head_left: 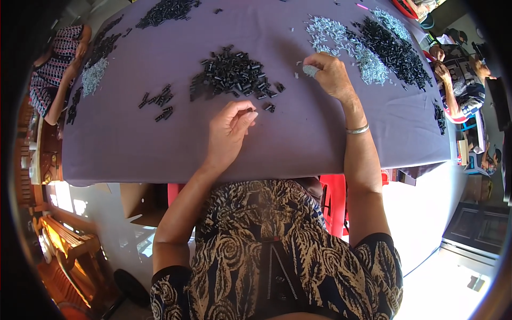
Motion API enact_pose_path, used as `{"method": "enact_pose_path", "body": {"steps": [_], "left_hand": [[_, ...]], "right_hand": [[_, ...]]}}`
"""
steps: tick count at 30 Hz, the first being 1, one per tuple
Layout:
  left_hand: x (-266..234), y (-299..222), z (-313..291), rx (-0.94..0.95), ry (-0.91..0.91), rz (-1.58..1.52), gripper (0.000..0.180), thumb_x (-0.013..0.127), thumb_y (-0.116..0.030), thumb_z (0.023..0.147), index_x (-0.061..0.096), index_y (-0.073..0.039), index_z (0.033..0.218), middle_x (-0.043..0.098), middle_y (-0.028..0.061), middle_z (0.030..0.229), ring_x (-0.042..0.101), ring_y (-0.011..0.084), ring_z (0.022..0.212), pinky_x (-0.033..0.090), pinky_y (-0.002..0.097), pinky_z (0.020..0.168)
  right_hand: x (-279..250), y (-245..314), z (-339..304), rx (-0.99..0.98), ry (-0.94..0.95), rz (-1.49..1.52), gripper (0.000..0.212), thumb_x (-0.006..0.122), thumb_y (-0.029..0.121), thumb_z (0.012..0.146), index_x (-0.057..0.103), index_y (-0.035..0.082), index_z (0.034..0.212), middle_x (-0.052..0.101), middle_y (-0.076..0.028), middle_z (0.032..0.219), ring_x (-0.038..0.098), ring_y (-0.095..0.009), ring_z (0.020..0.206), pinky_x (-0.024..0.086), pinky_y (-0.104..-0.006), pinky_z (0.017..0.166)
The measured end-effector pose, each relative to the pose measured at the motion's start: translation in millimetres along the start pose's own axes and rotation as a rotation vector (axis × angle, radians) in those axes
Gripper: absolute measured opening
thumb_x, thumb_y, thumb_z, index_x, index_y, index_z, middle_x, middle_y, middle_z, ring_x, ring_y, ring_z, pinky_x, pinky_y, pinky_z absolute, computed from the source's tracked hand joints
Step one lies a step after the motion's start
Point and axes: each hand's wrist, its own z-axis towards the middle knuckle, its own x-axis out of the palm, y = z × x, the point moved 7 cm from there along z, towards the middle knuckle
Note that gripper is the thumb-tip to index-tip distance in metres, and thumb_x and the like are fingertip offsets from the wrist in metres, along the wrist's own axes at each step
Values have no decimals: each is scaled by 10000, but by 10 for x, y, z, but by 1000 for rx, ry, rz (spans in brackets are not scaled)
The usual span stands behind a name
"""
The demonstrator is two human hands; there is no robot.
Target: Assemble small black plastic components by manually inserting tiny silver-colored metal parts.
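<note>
Just in front of the main pile of short black tube pieces (232,72), my left hand (229,127) is closed in a pinch. Something small and dark shows at its fingertips, apparently one of the black pieces, mostly hidden by the fingers. Farther right, my right hand (333,74) is closed over a small clump of clear, silvery pieces (310,70), which shows past the thumb. Its wrist wears a metal bangle (357,129). A few loose black pieces (269,108) lie between the hands, and a small group of black pieces (158,98) lies to the left.
A purple-grey cloth (298,144) covers the table. Heaps of clear pieces (330,34) and black pieces (392,50) spread at the far right. Another black heap (165,13) lies at the back. People sit at the left (58,69) and right (458,80) edges.
</note>
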Motion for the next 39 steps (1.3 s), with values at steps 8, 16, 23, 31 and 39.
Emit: {"method": "enact_pose_path", "body": {"steps": [8,16,23,31,39], "left_hand": [[63,-48,-22,57,64,72,134,582,-17,866,606,13,994,524,15,807,509,66,662,420,186,568],[63,11,-35,1,29,-22,163,627,-60,850,605,-34,1010,574,4,797,542,50,694,423,186,555],[49,2,-48,11,26,-41,137,638,-48,839,605,-20,969,579,6,798,557,52,703,434,187,566],[4,38,11,59,-31,-25,133,646,-32,824,621,-2,951,570,15,795,550,55,681,436,188,546],[-17,52,2,29,-50,-61,150,647,-31,823,625,1,968,577,19,809,553,59,678,444,187,545]], "right_hand": [[221,47,-23,-111,137,-53,164,620,-24,711,660,27,861,612,-91,820,617,-219,750,491,-314,697],[245,-1,-20,-40,82,55,149,649,-41,693,648,-4,838,636,-101,778,613,-192,696,483,-300,630],[305,126,-40,52,204,409,94,686,49,789,647,41,874,605,28,755,532,-40,664,423,-197,548],[772,770,-359,-15,483,771,42,649,61,814,651,53,855,587,42,713,465,-11,584,357,-174,476],[776,864,-395,-87,481,688,60,644,61,813,658,66,871,585,40,712,486,-18,604,384,-178,481]]}}
